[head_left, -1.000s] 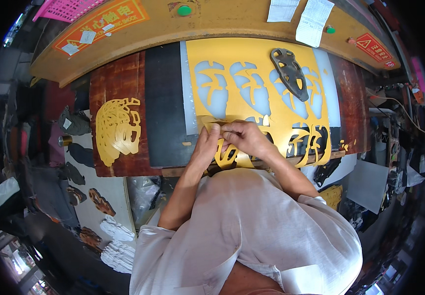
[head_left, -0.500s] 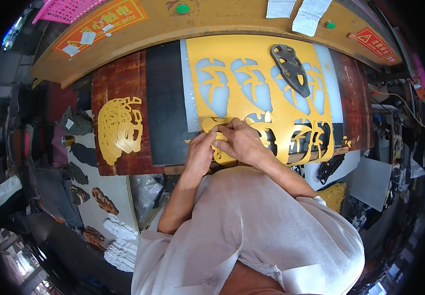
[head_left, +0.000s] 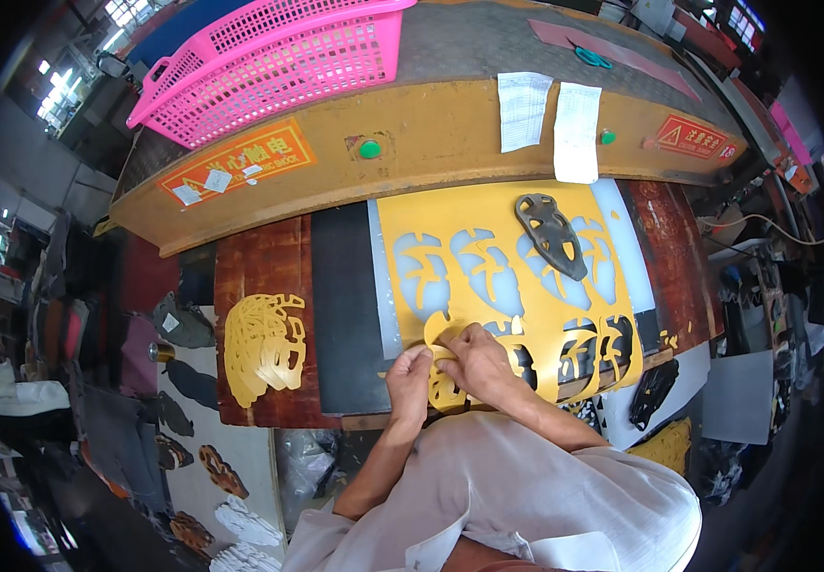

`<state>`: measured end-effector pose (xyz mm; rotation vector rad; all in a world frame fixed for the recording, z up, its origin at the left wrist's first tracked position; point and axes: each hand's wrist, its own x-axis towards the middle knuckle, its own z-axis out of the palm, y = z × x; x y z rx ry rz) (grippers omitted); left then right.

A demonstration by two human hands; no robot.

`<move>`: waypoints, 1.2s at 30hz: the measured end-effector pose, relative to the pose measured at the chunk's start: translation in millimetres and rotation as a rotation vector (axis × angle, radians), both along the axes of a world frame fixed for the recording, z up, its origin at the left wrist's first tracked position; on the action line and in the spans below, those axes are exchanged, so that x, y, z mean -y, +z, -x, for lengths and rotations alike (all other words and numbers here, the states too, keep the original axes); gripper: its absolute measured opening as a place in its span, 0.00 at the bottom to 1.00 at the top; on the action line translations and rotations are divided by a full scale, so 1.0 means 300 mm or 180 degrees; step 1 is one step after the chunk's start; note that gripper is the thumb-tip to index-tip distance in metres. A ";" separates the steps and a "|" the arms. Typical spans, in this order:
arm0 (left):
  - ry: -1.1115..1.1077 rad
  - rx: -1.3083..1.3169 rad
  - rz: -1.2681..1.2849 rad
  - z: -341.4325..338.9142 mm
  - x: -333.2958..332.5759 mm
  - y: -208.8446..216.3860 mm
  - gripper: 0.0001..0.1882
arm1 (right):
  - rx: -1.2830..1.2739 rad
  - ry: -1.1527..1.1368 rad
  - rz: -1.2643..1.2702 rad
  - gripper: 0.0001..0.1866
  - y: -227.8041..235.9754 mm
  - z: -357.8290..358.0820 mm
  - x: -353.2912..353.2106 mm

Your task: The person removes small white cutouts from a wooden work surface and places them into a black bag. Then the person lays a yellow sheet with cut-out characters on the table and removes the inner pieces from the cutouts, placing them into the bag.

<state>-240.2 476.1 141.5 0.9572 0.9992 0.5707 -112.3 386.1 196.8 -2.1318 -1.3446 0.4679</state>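
A thin yellow sheet point(head_left: 474, 205), cut through with several openwork shoe-upper shapes, lies on a pale board, its near edge hanging over the table front. At its near left corner my hands work close together on a yellow cut piece point(head_left: 437, 330). My left hand point(head_left: 408, 383) is closed, thumb and fingers pinching the piece's edge. My right hand point(head_left: 480, 367) is closed on it from the other side, fingers bent and thumb pointing left; its fingertips are partly hidden. Farther back on the sheet rests a dark openwork cutting die point(head_left: 552, 236).
A pile of yellow cut pieces point(head_left: 264, 348) lies on the reddish-brown board at left. A yellow-brown machine beam point(head_left: 440, 143) crosses behind the sheet, with green buttons and paper slips. On top are a pink basket point(head_left: 278, 71) and teal-handled scissors point(head_left: 591, 57).
The view has tilted upward, bringing the pink basket and scissors into sight. My hands remain at the same corner of the sheet, their fingers slightly farther apart.
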 end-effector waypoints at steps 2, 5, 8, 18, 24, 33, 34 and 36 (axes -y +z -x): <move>0.0086 -0.0071 -0.0030 0.000 -0.005 -0.001 0.10 | -0.0396 -0.0319 0.0048 0.20 -0.001 -0.003 0.006; 0.0010 -0.0013 0.0008 0.002 -0.004 -0.003 0.10 | -0.0932 0.0006 -0.0100 0.17 -0.011 -0.010 0.012; -0.0130 0.0101 0.0067 0.003 0.008 0.005 0.09 | -0.1104 -0.0120 -0.0026 0.14 -0.049 -0.013 0.003; 0.0034 0.0284 -0.0017 0.036 -0.051 0.038 0.13 | -0.0413 -0.0764 0.0460 0.06 -0.159 -0.143 0.051; -0.0008 0.0787 0.0414 0.039 -0.077 0.032 0.14 | -0.1315 -0.0576 -0.0532 0.12 -0.043 -0.203 0.073; -0.0608 0.0266 0.0182 0.053 -0.077 0.050 0.15 | -0.1716 0.0151 0.0152 0.15 -0.005 -0.072 -0.111; -0.0656 0.0106 0.0065 0.060 -0.074 0.053 0.14 | -0.1467 0.0241 0.0151 0.15 -0.003 -0.069 -0.117; -0.0664 -0.0101 -0.0012 0.072 -0.069 0.059 0.14 | -0.1063 0.0436 0.0165 0.15 0.005 -0.072 -0.122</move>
